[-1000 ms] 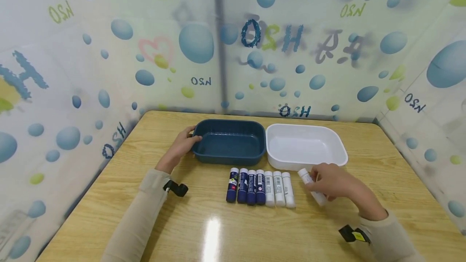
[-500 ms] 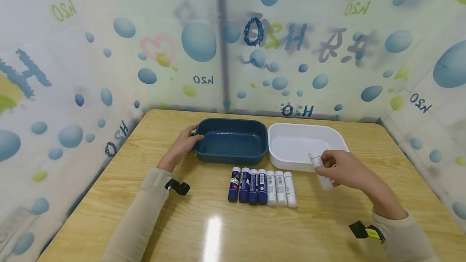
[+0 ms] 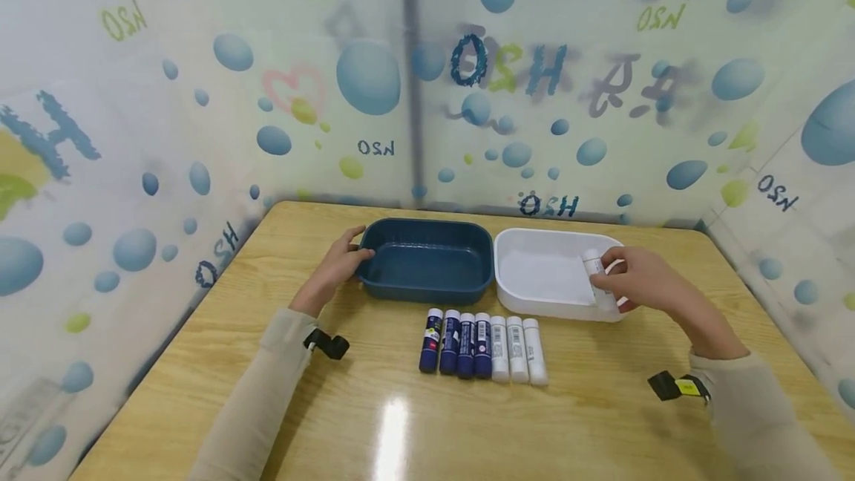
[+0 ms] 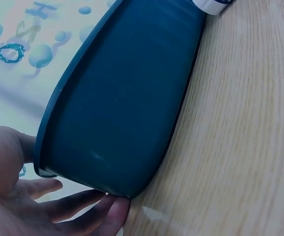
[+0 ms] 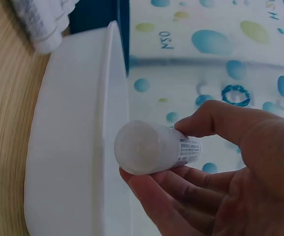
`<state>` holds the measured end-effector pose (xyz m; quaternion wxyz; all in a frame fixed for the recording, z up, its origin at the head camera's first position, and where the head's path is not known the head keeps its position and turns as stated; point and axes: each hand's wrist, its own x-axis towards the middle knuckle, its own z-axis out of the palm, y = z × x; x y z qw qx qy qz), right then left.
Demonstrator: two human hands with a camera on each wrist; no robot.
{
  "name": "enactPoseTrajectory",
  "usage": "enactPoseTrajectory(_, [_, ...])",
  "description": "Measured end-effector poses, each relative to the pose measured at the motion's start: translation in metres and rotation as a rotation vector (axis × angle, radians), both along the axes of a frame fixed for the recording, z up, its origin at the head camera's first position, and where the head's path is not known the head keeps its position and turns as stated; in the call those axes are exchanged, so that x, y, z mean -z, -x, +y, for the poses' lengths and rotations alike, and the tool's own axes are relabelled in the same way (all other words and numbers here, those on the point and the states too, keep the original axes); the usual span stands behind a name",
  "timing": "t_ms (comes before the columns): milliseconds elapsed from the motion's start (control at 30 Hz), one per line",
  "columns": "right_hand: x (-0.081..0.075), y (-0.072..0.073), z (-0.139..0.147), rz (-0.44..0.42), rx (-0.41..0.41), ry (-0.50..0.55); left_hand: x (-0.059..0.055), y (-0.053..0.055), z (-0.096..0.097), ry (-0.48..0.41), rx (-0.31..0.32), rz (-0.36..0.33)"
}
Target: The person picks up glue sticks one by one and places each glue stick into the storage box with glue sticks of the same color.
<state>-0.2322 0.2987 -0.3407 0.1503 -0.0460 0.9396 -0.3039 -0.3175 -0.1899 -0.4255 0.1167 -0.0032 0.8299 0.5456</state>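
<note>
My right hand [image 3: 646, 282] pinches a white glue stick [image 3: 593, 264] between thumb and fingers. Tilted, it hangs over the right end of the white tray [image 3: 534, 304]; its round end [image 5: 139, 147] faces the camera in the right wrist view. At the left end of the dark blue tray [image 3: 427, 292], my left hand [image 3: 334, 264] grips the rim, thumb over the edge and fingers against the outer wall. In front of the trays lies a row of glue sticks: several navy ones [image 3: 449, 343] on the left and three white ones [image 3: 517, 350] on the right.
Both trays stand side by side on a wooden table [image 3: 320, 414], near its back edge. A patterned curtain [image 3: 300, 117] with drops and lettering hangs behind and at both sides. Neither tray shows anything lying on its visible floor.
My right hand has lifted the white glue stick off the table beside the row and carried it up and back over the white tray. The left hand stays on the blue tray.
</note>
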Motion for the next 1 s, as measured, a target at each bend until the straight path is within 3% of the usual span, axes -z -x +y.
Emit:
enactPoseTrajectory(433, [-0.005,0.053,0.021,-0.130,0.010,-0.043,0.001,0.000,-0.001,0.009,0.009,0.000])
enactPoseTrajectory(733, [-0.010,0.078,0.023,-0.158,-0.028,-0.103,0.002,0.000,0.001,0.006,0.010,-0.006])
enactPoseTrajectory(1000, [-0.011,0.091,0.025,-0.213,-0.080,-0.088,0.002,0.001,0.001,0.006,0.002,-0.011])
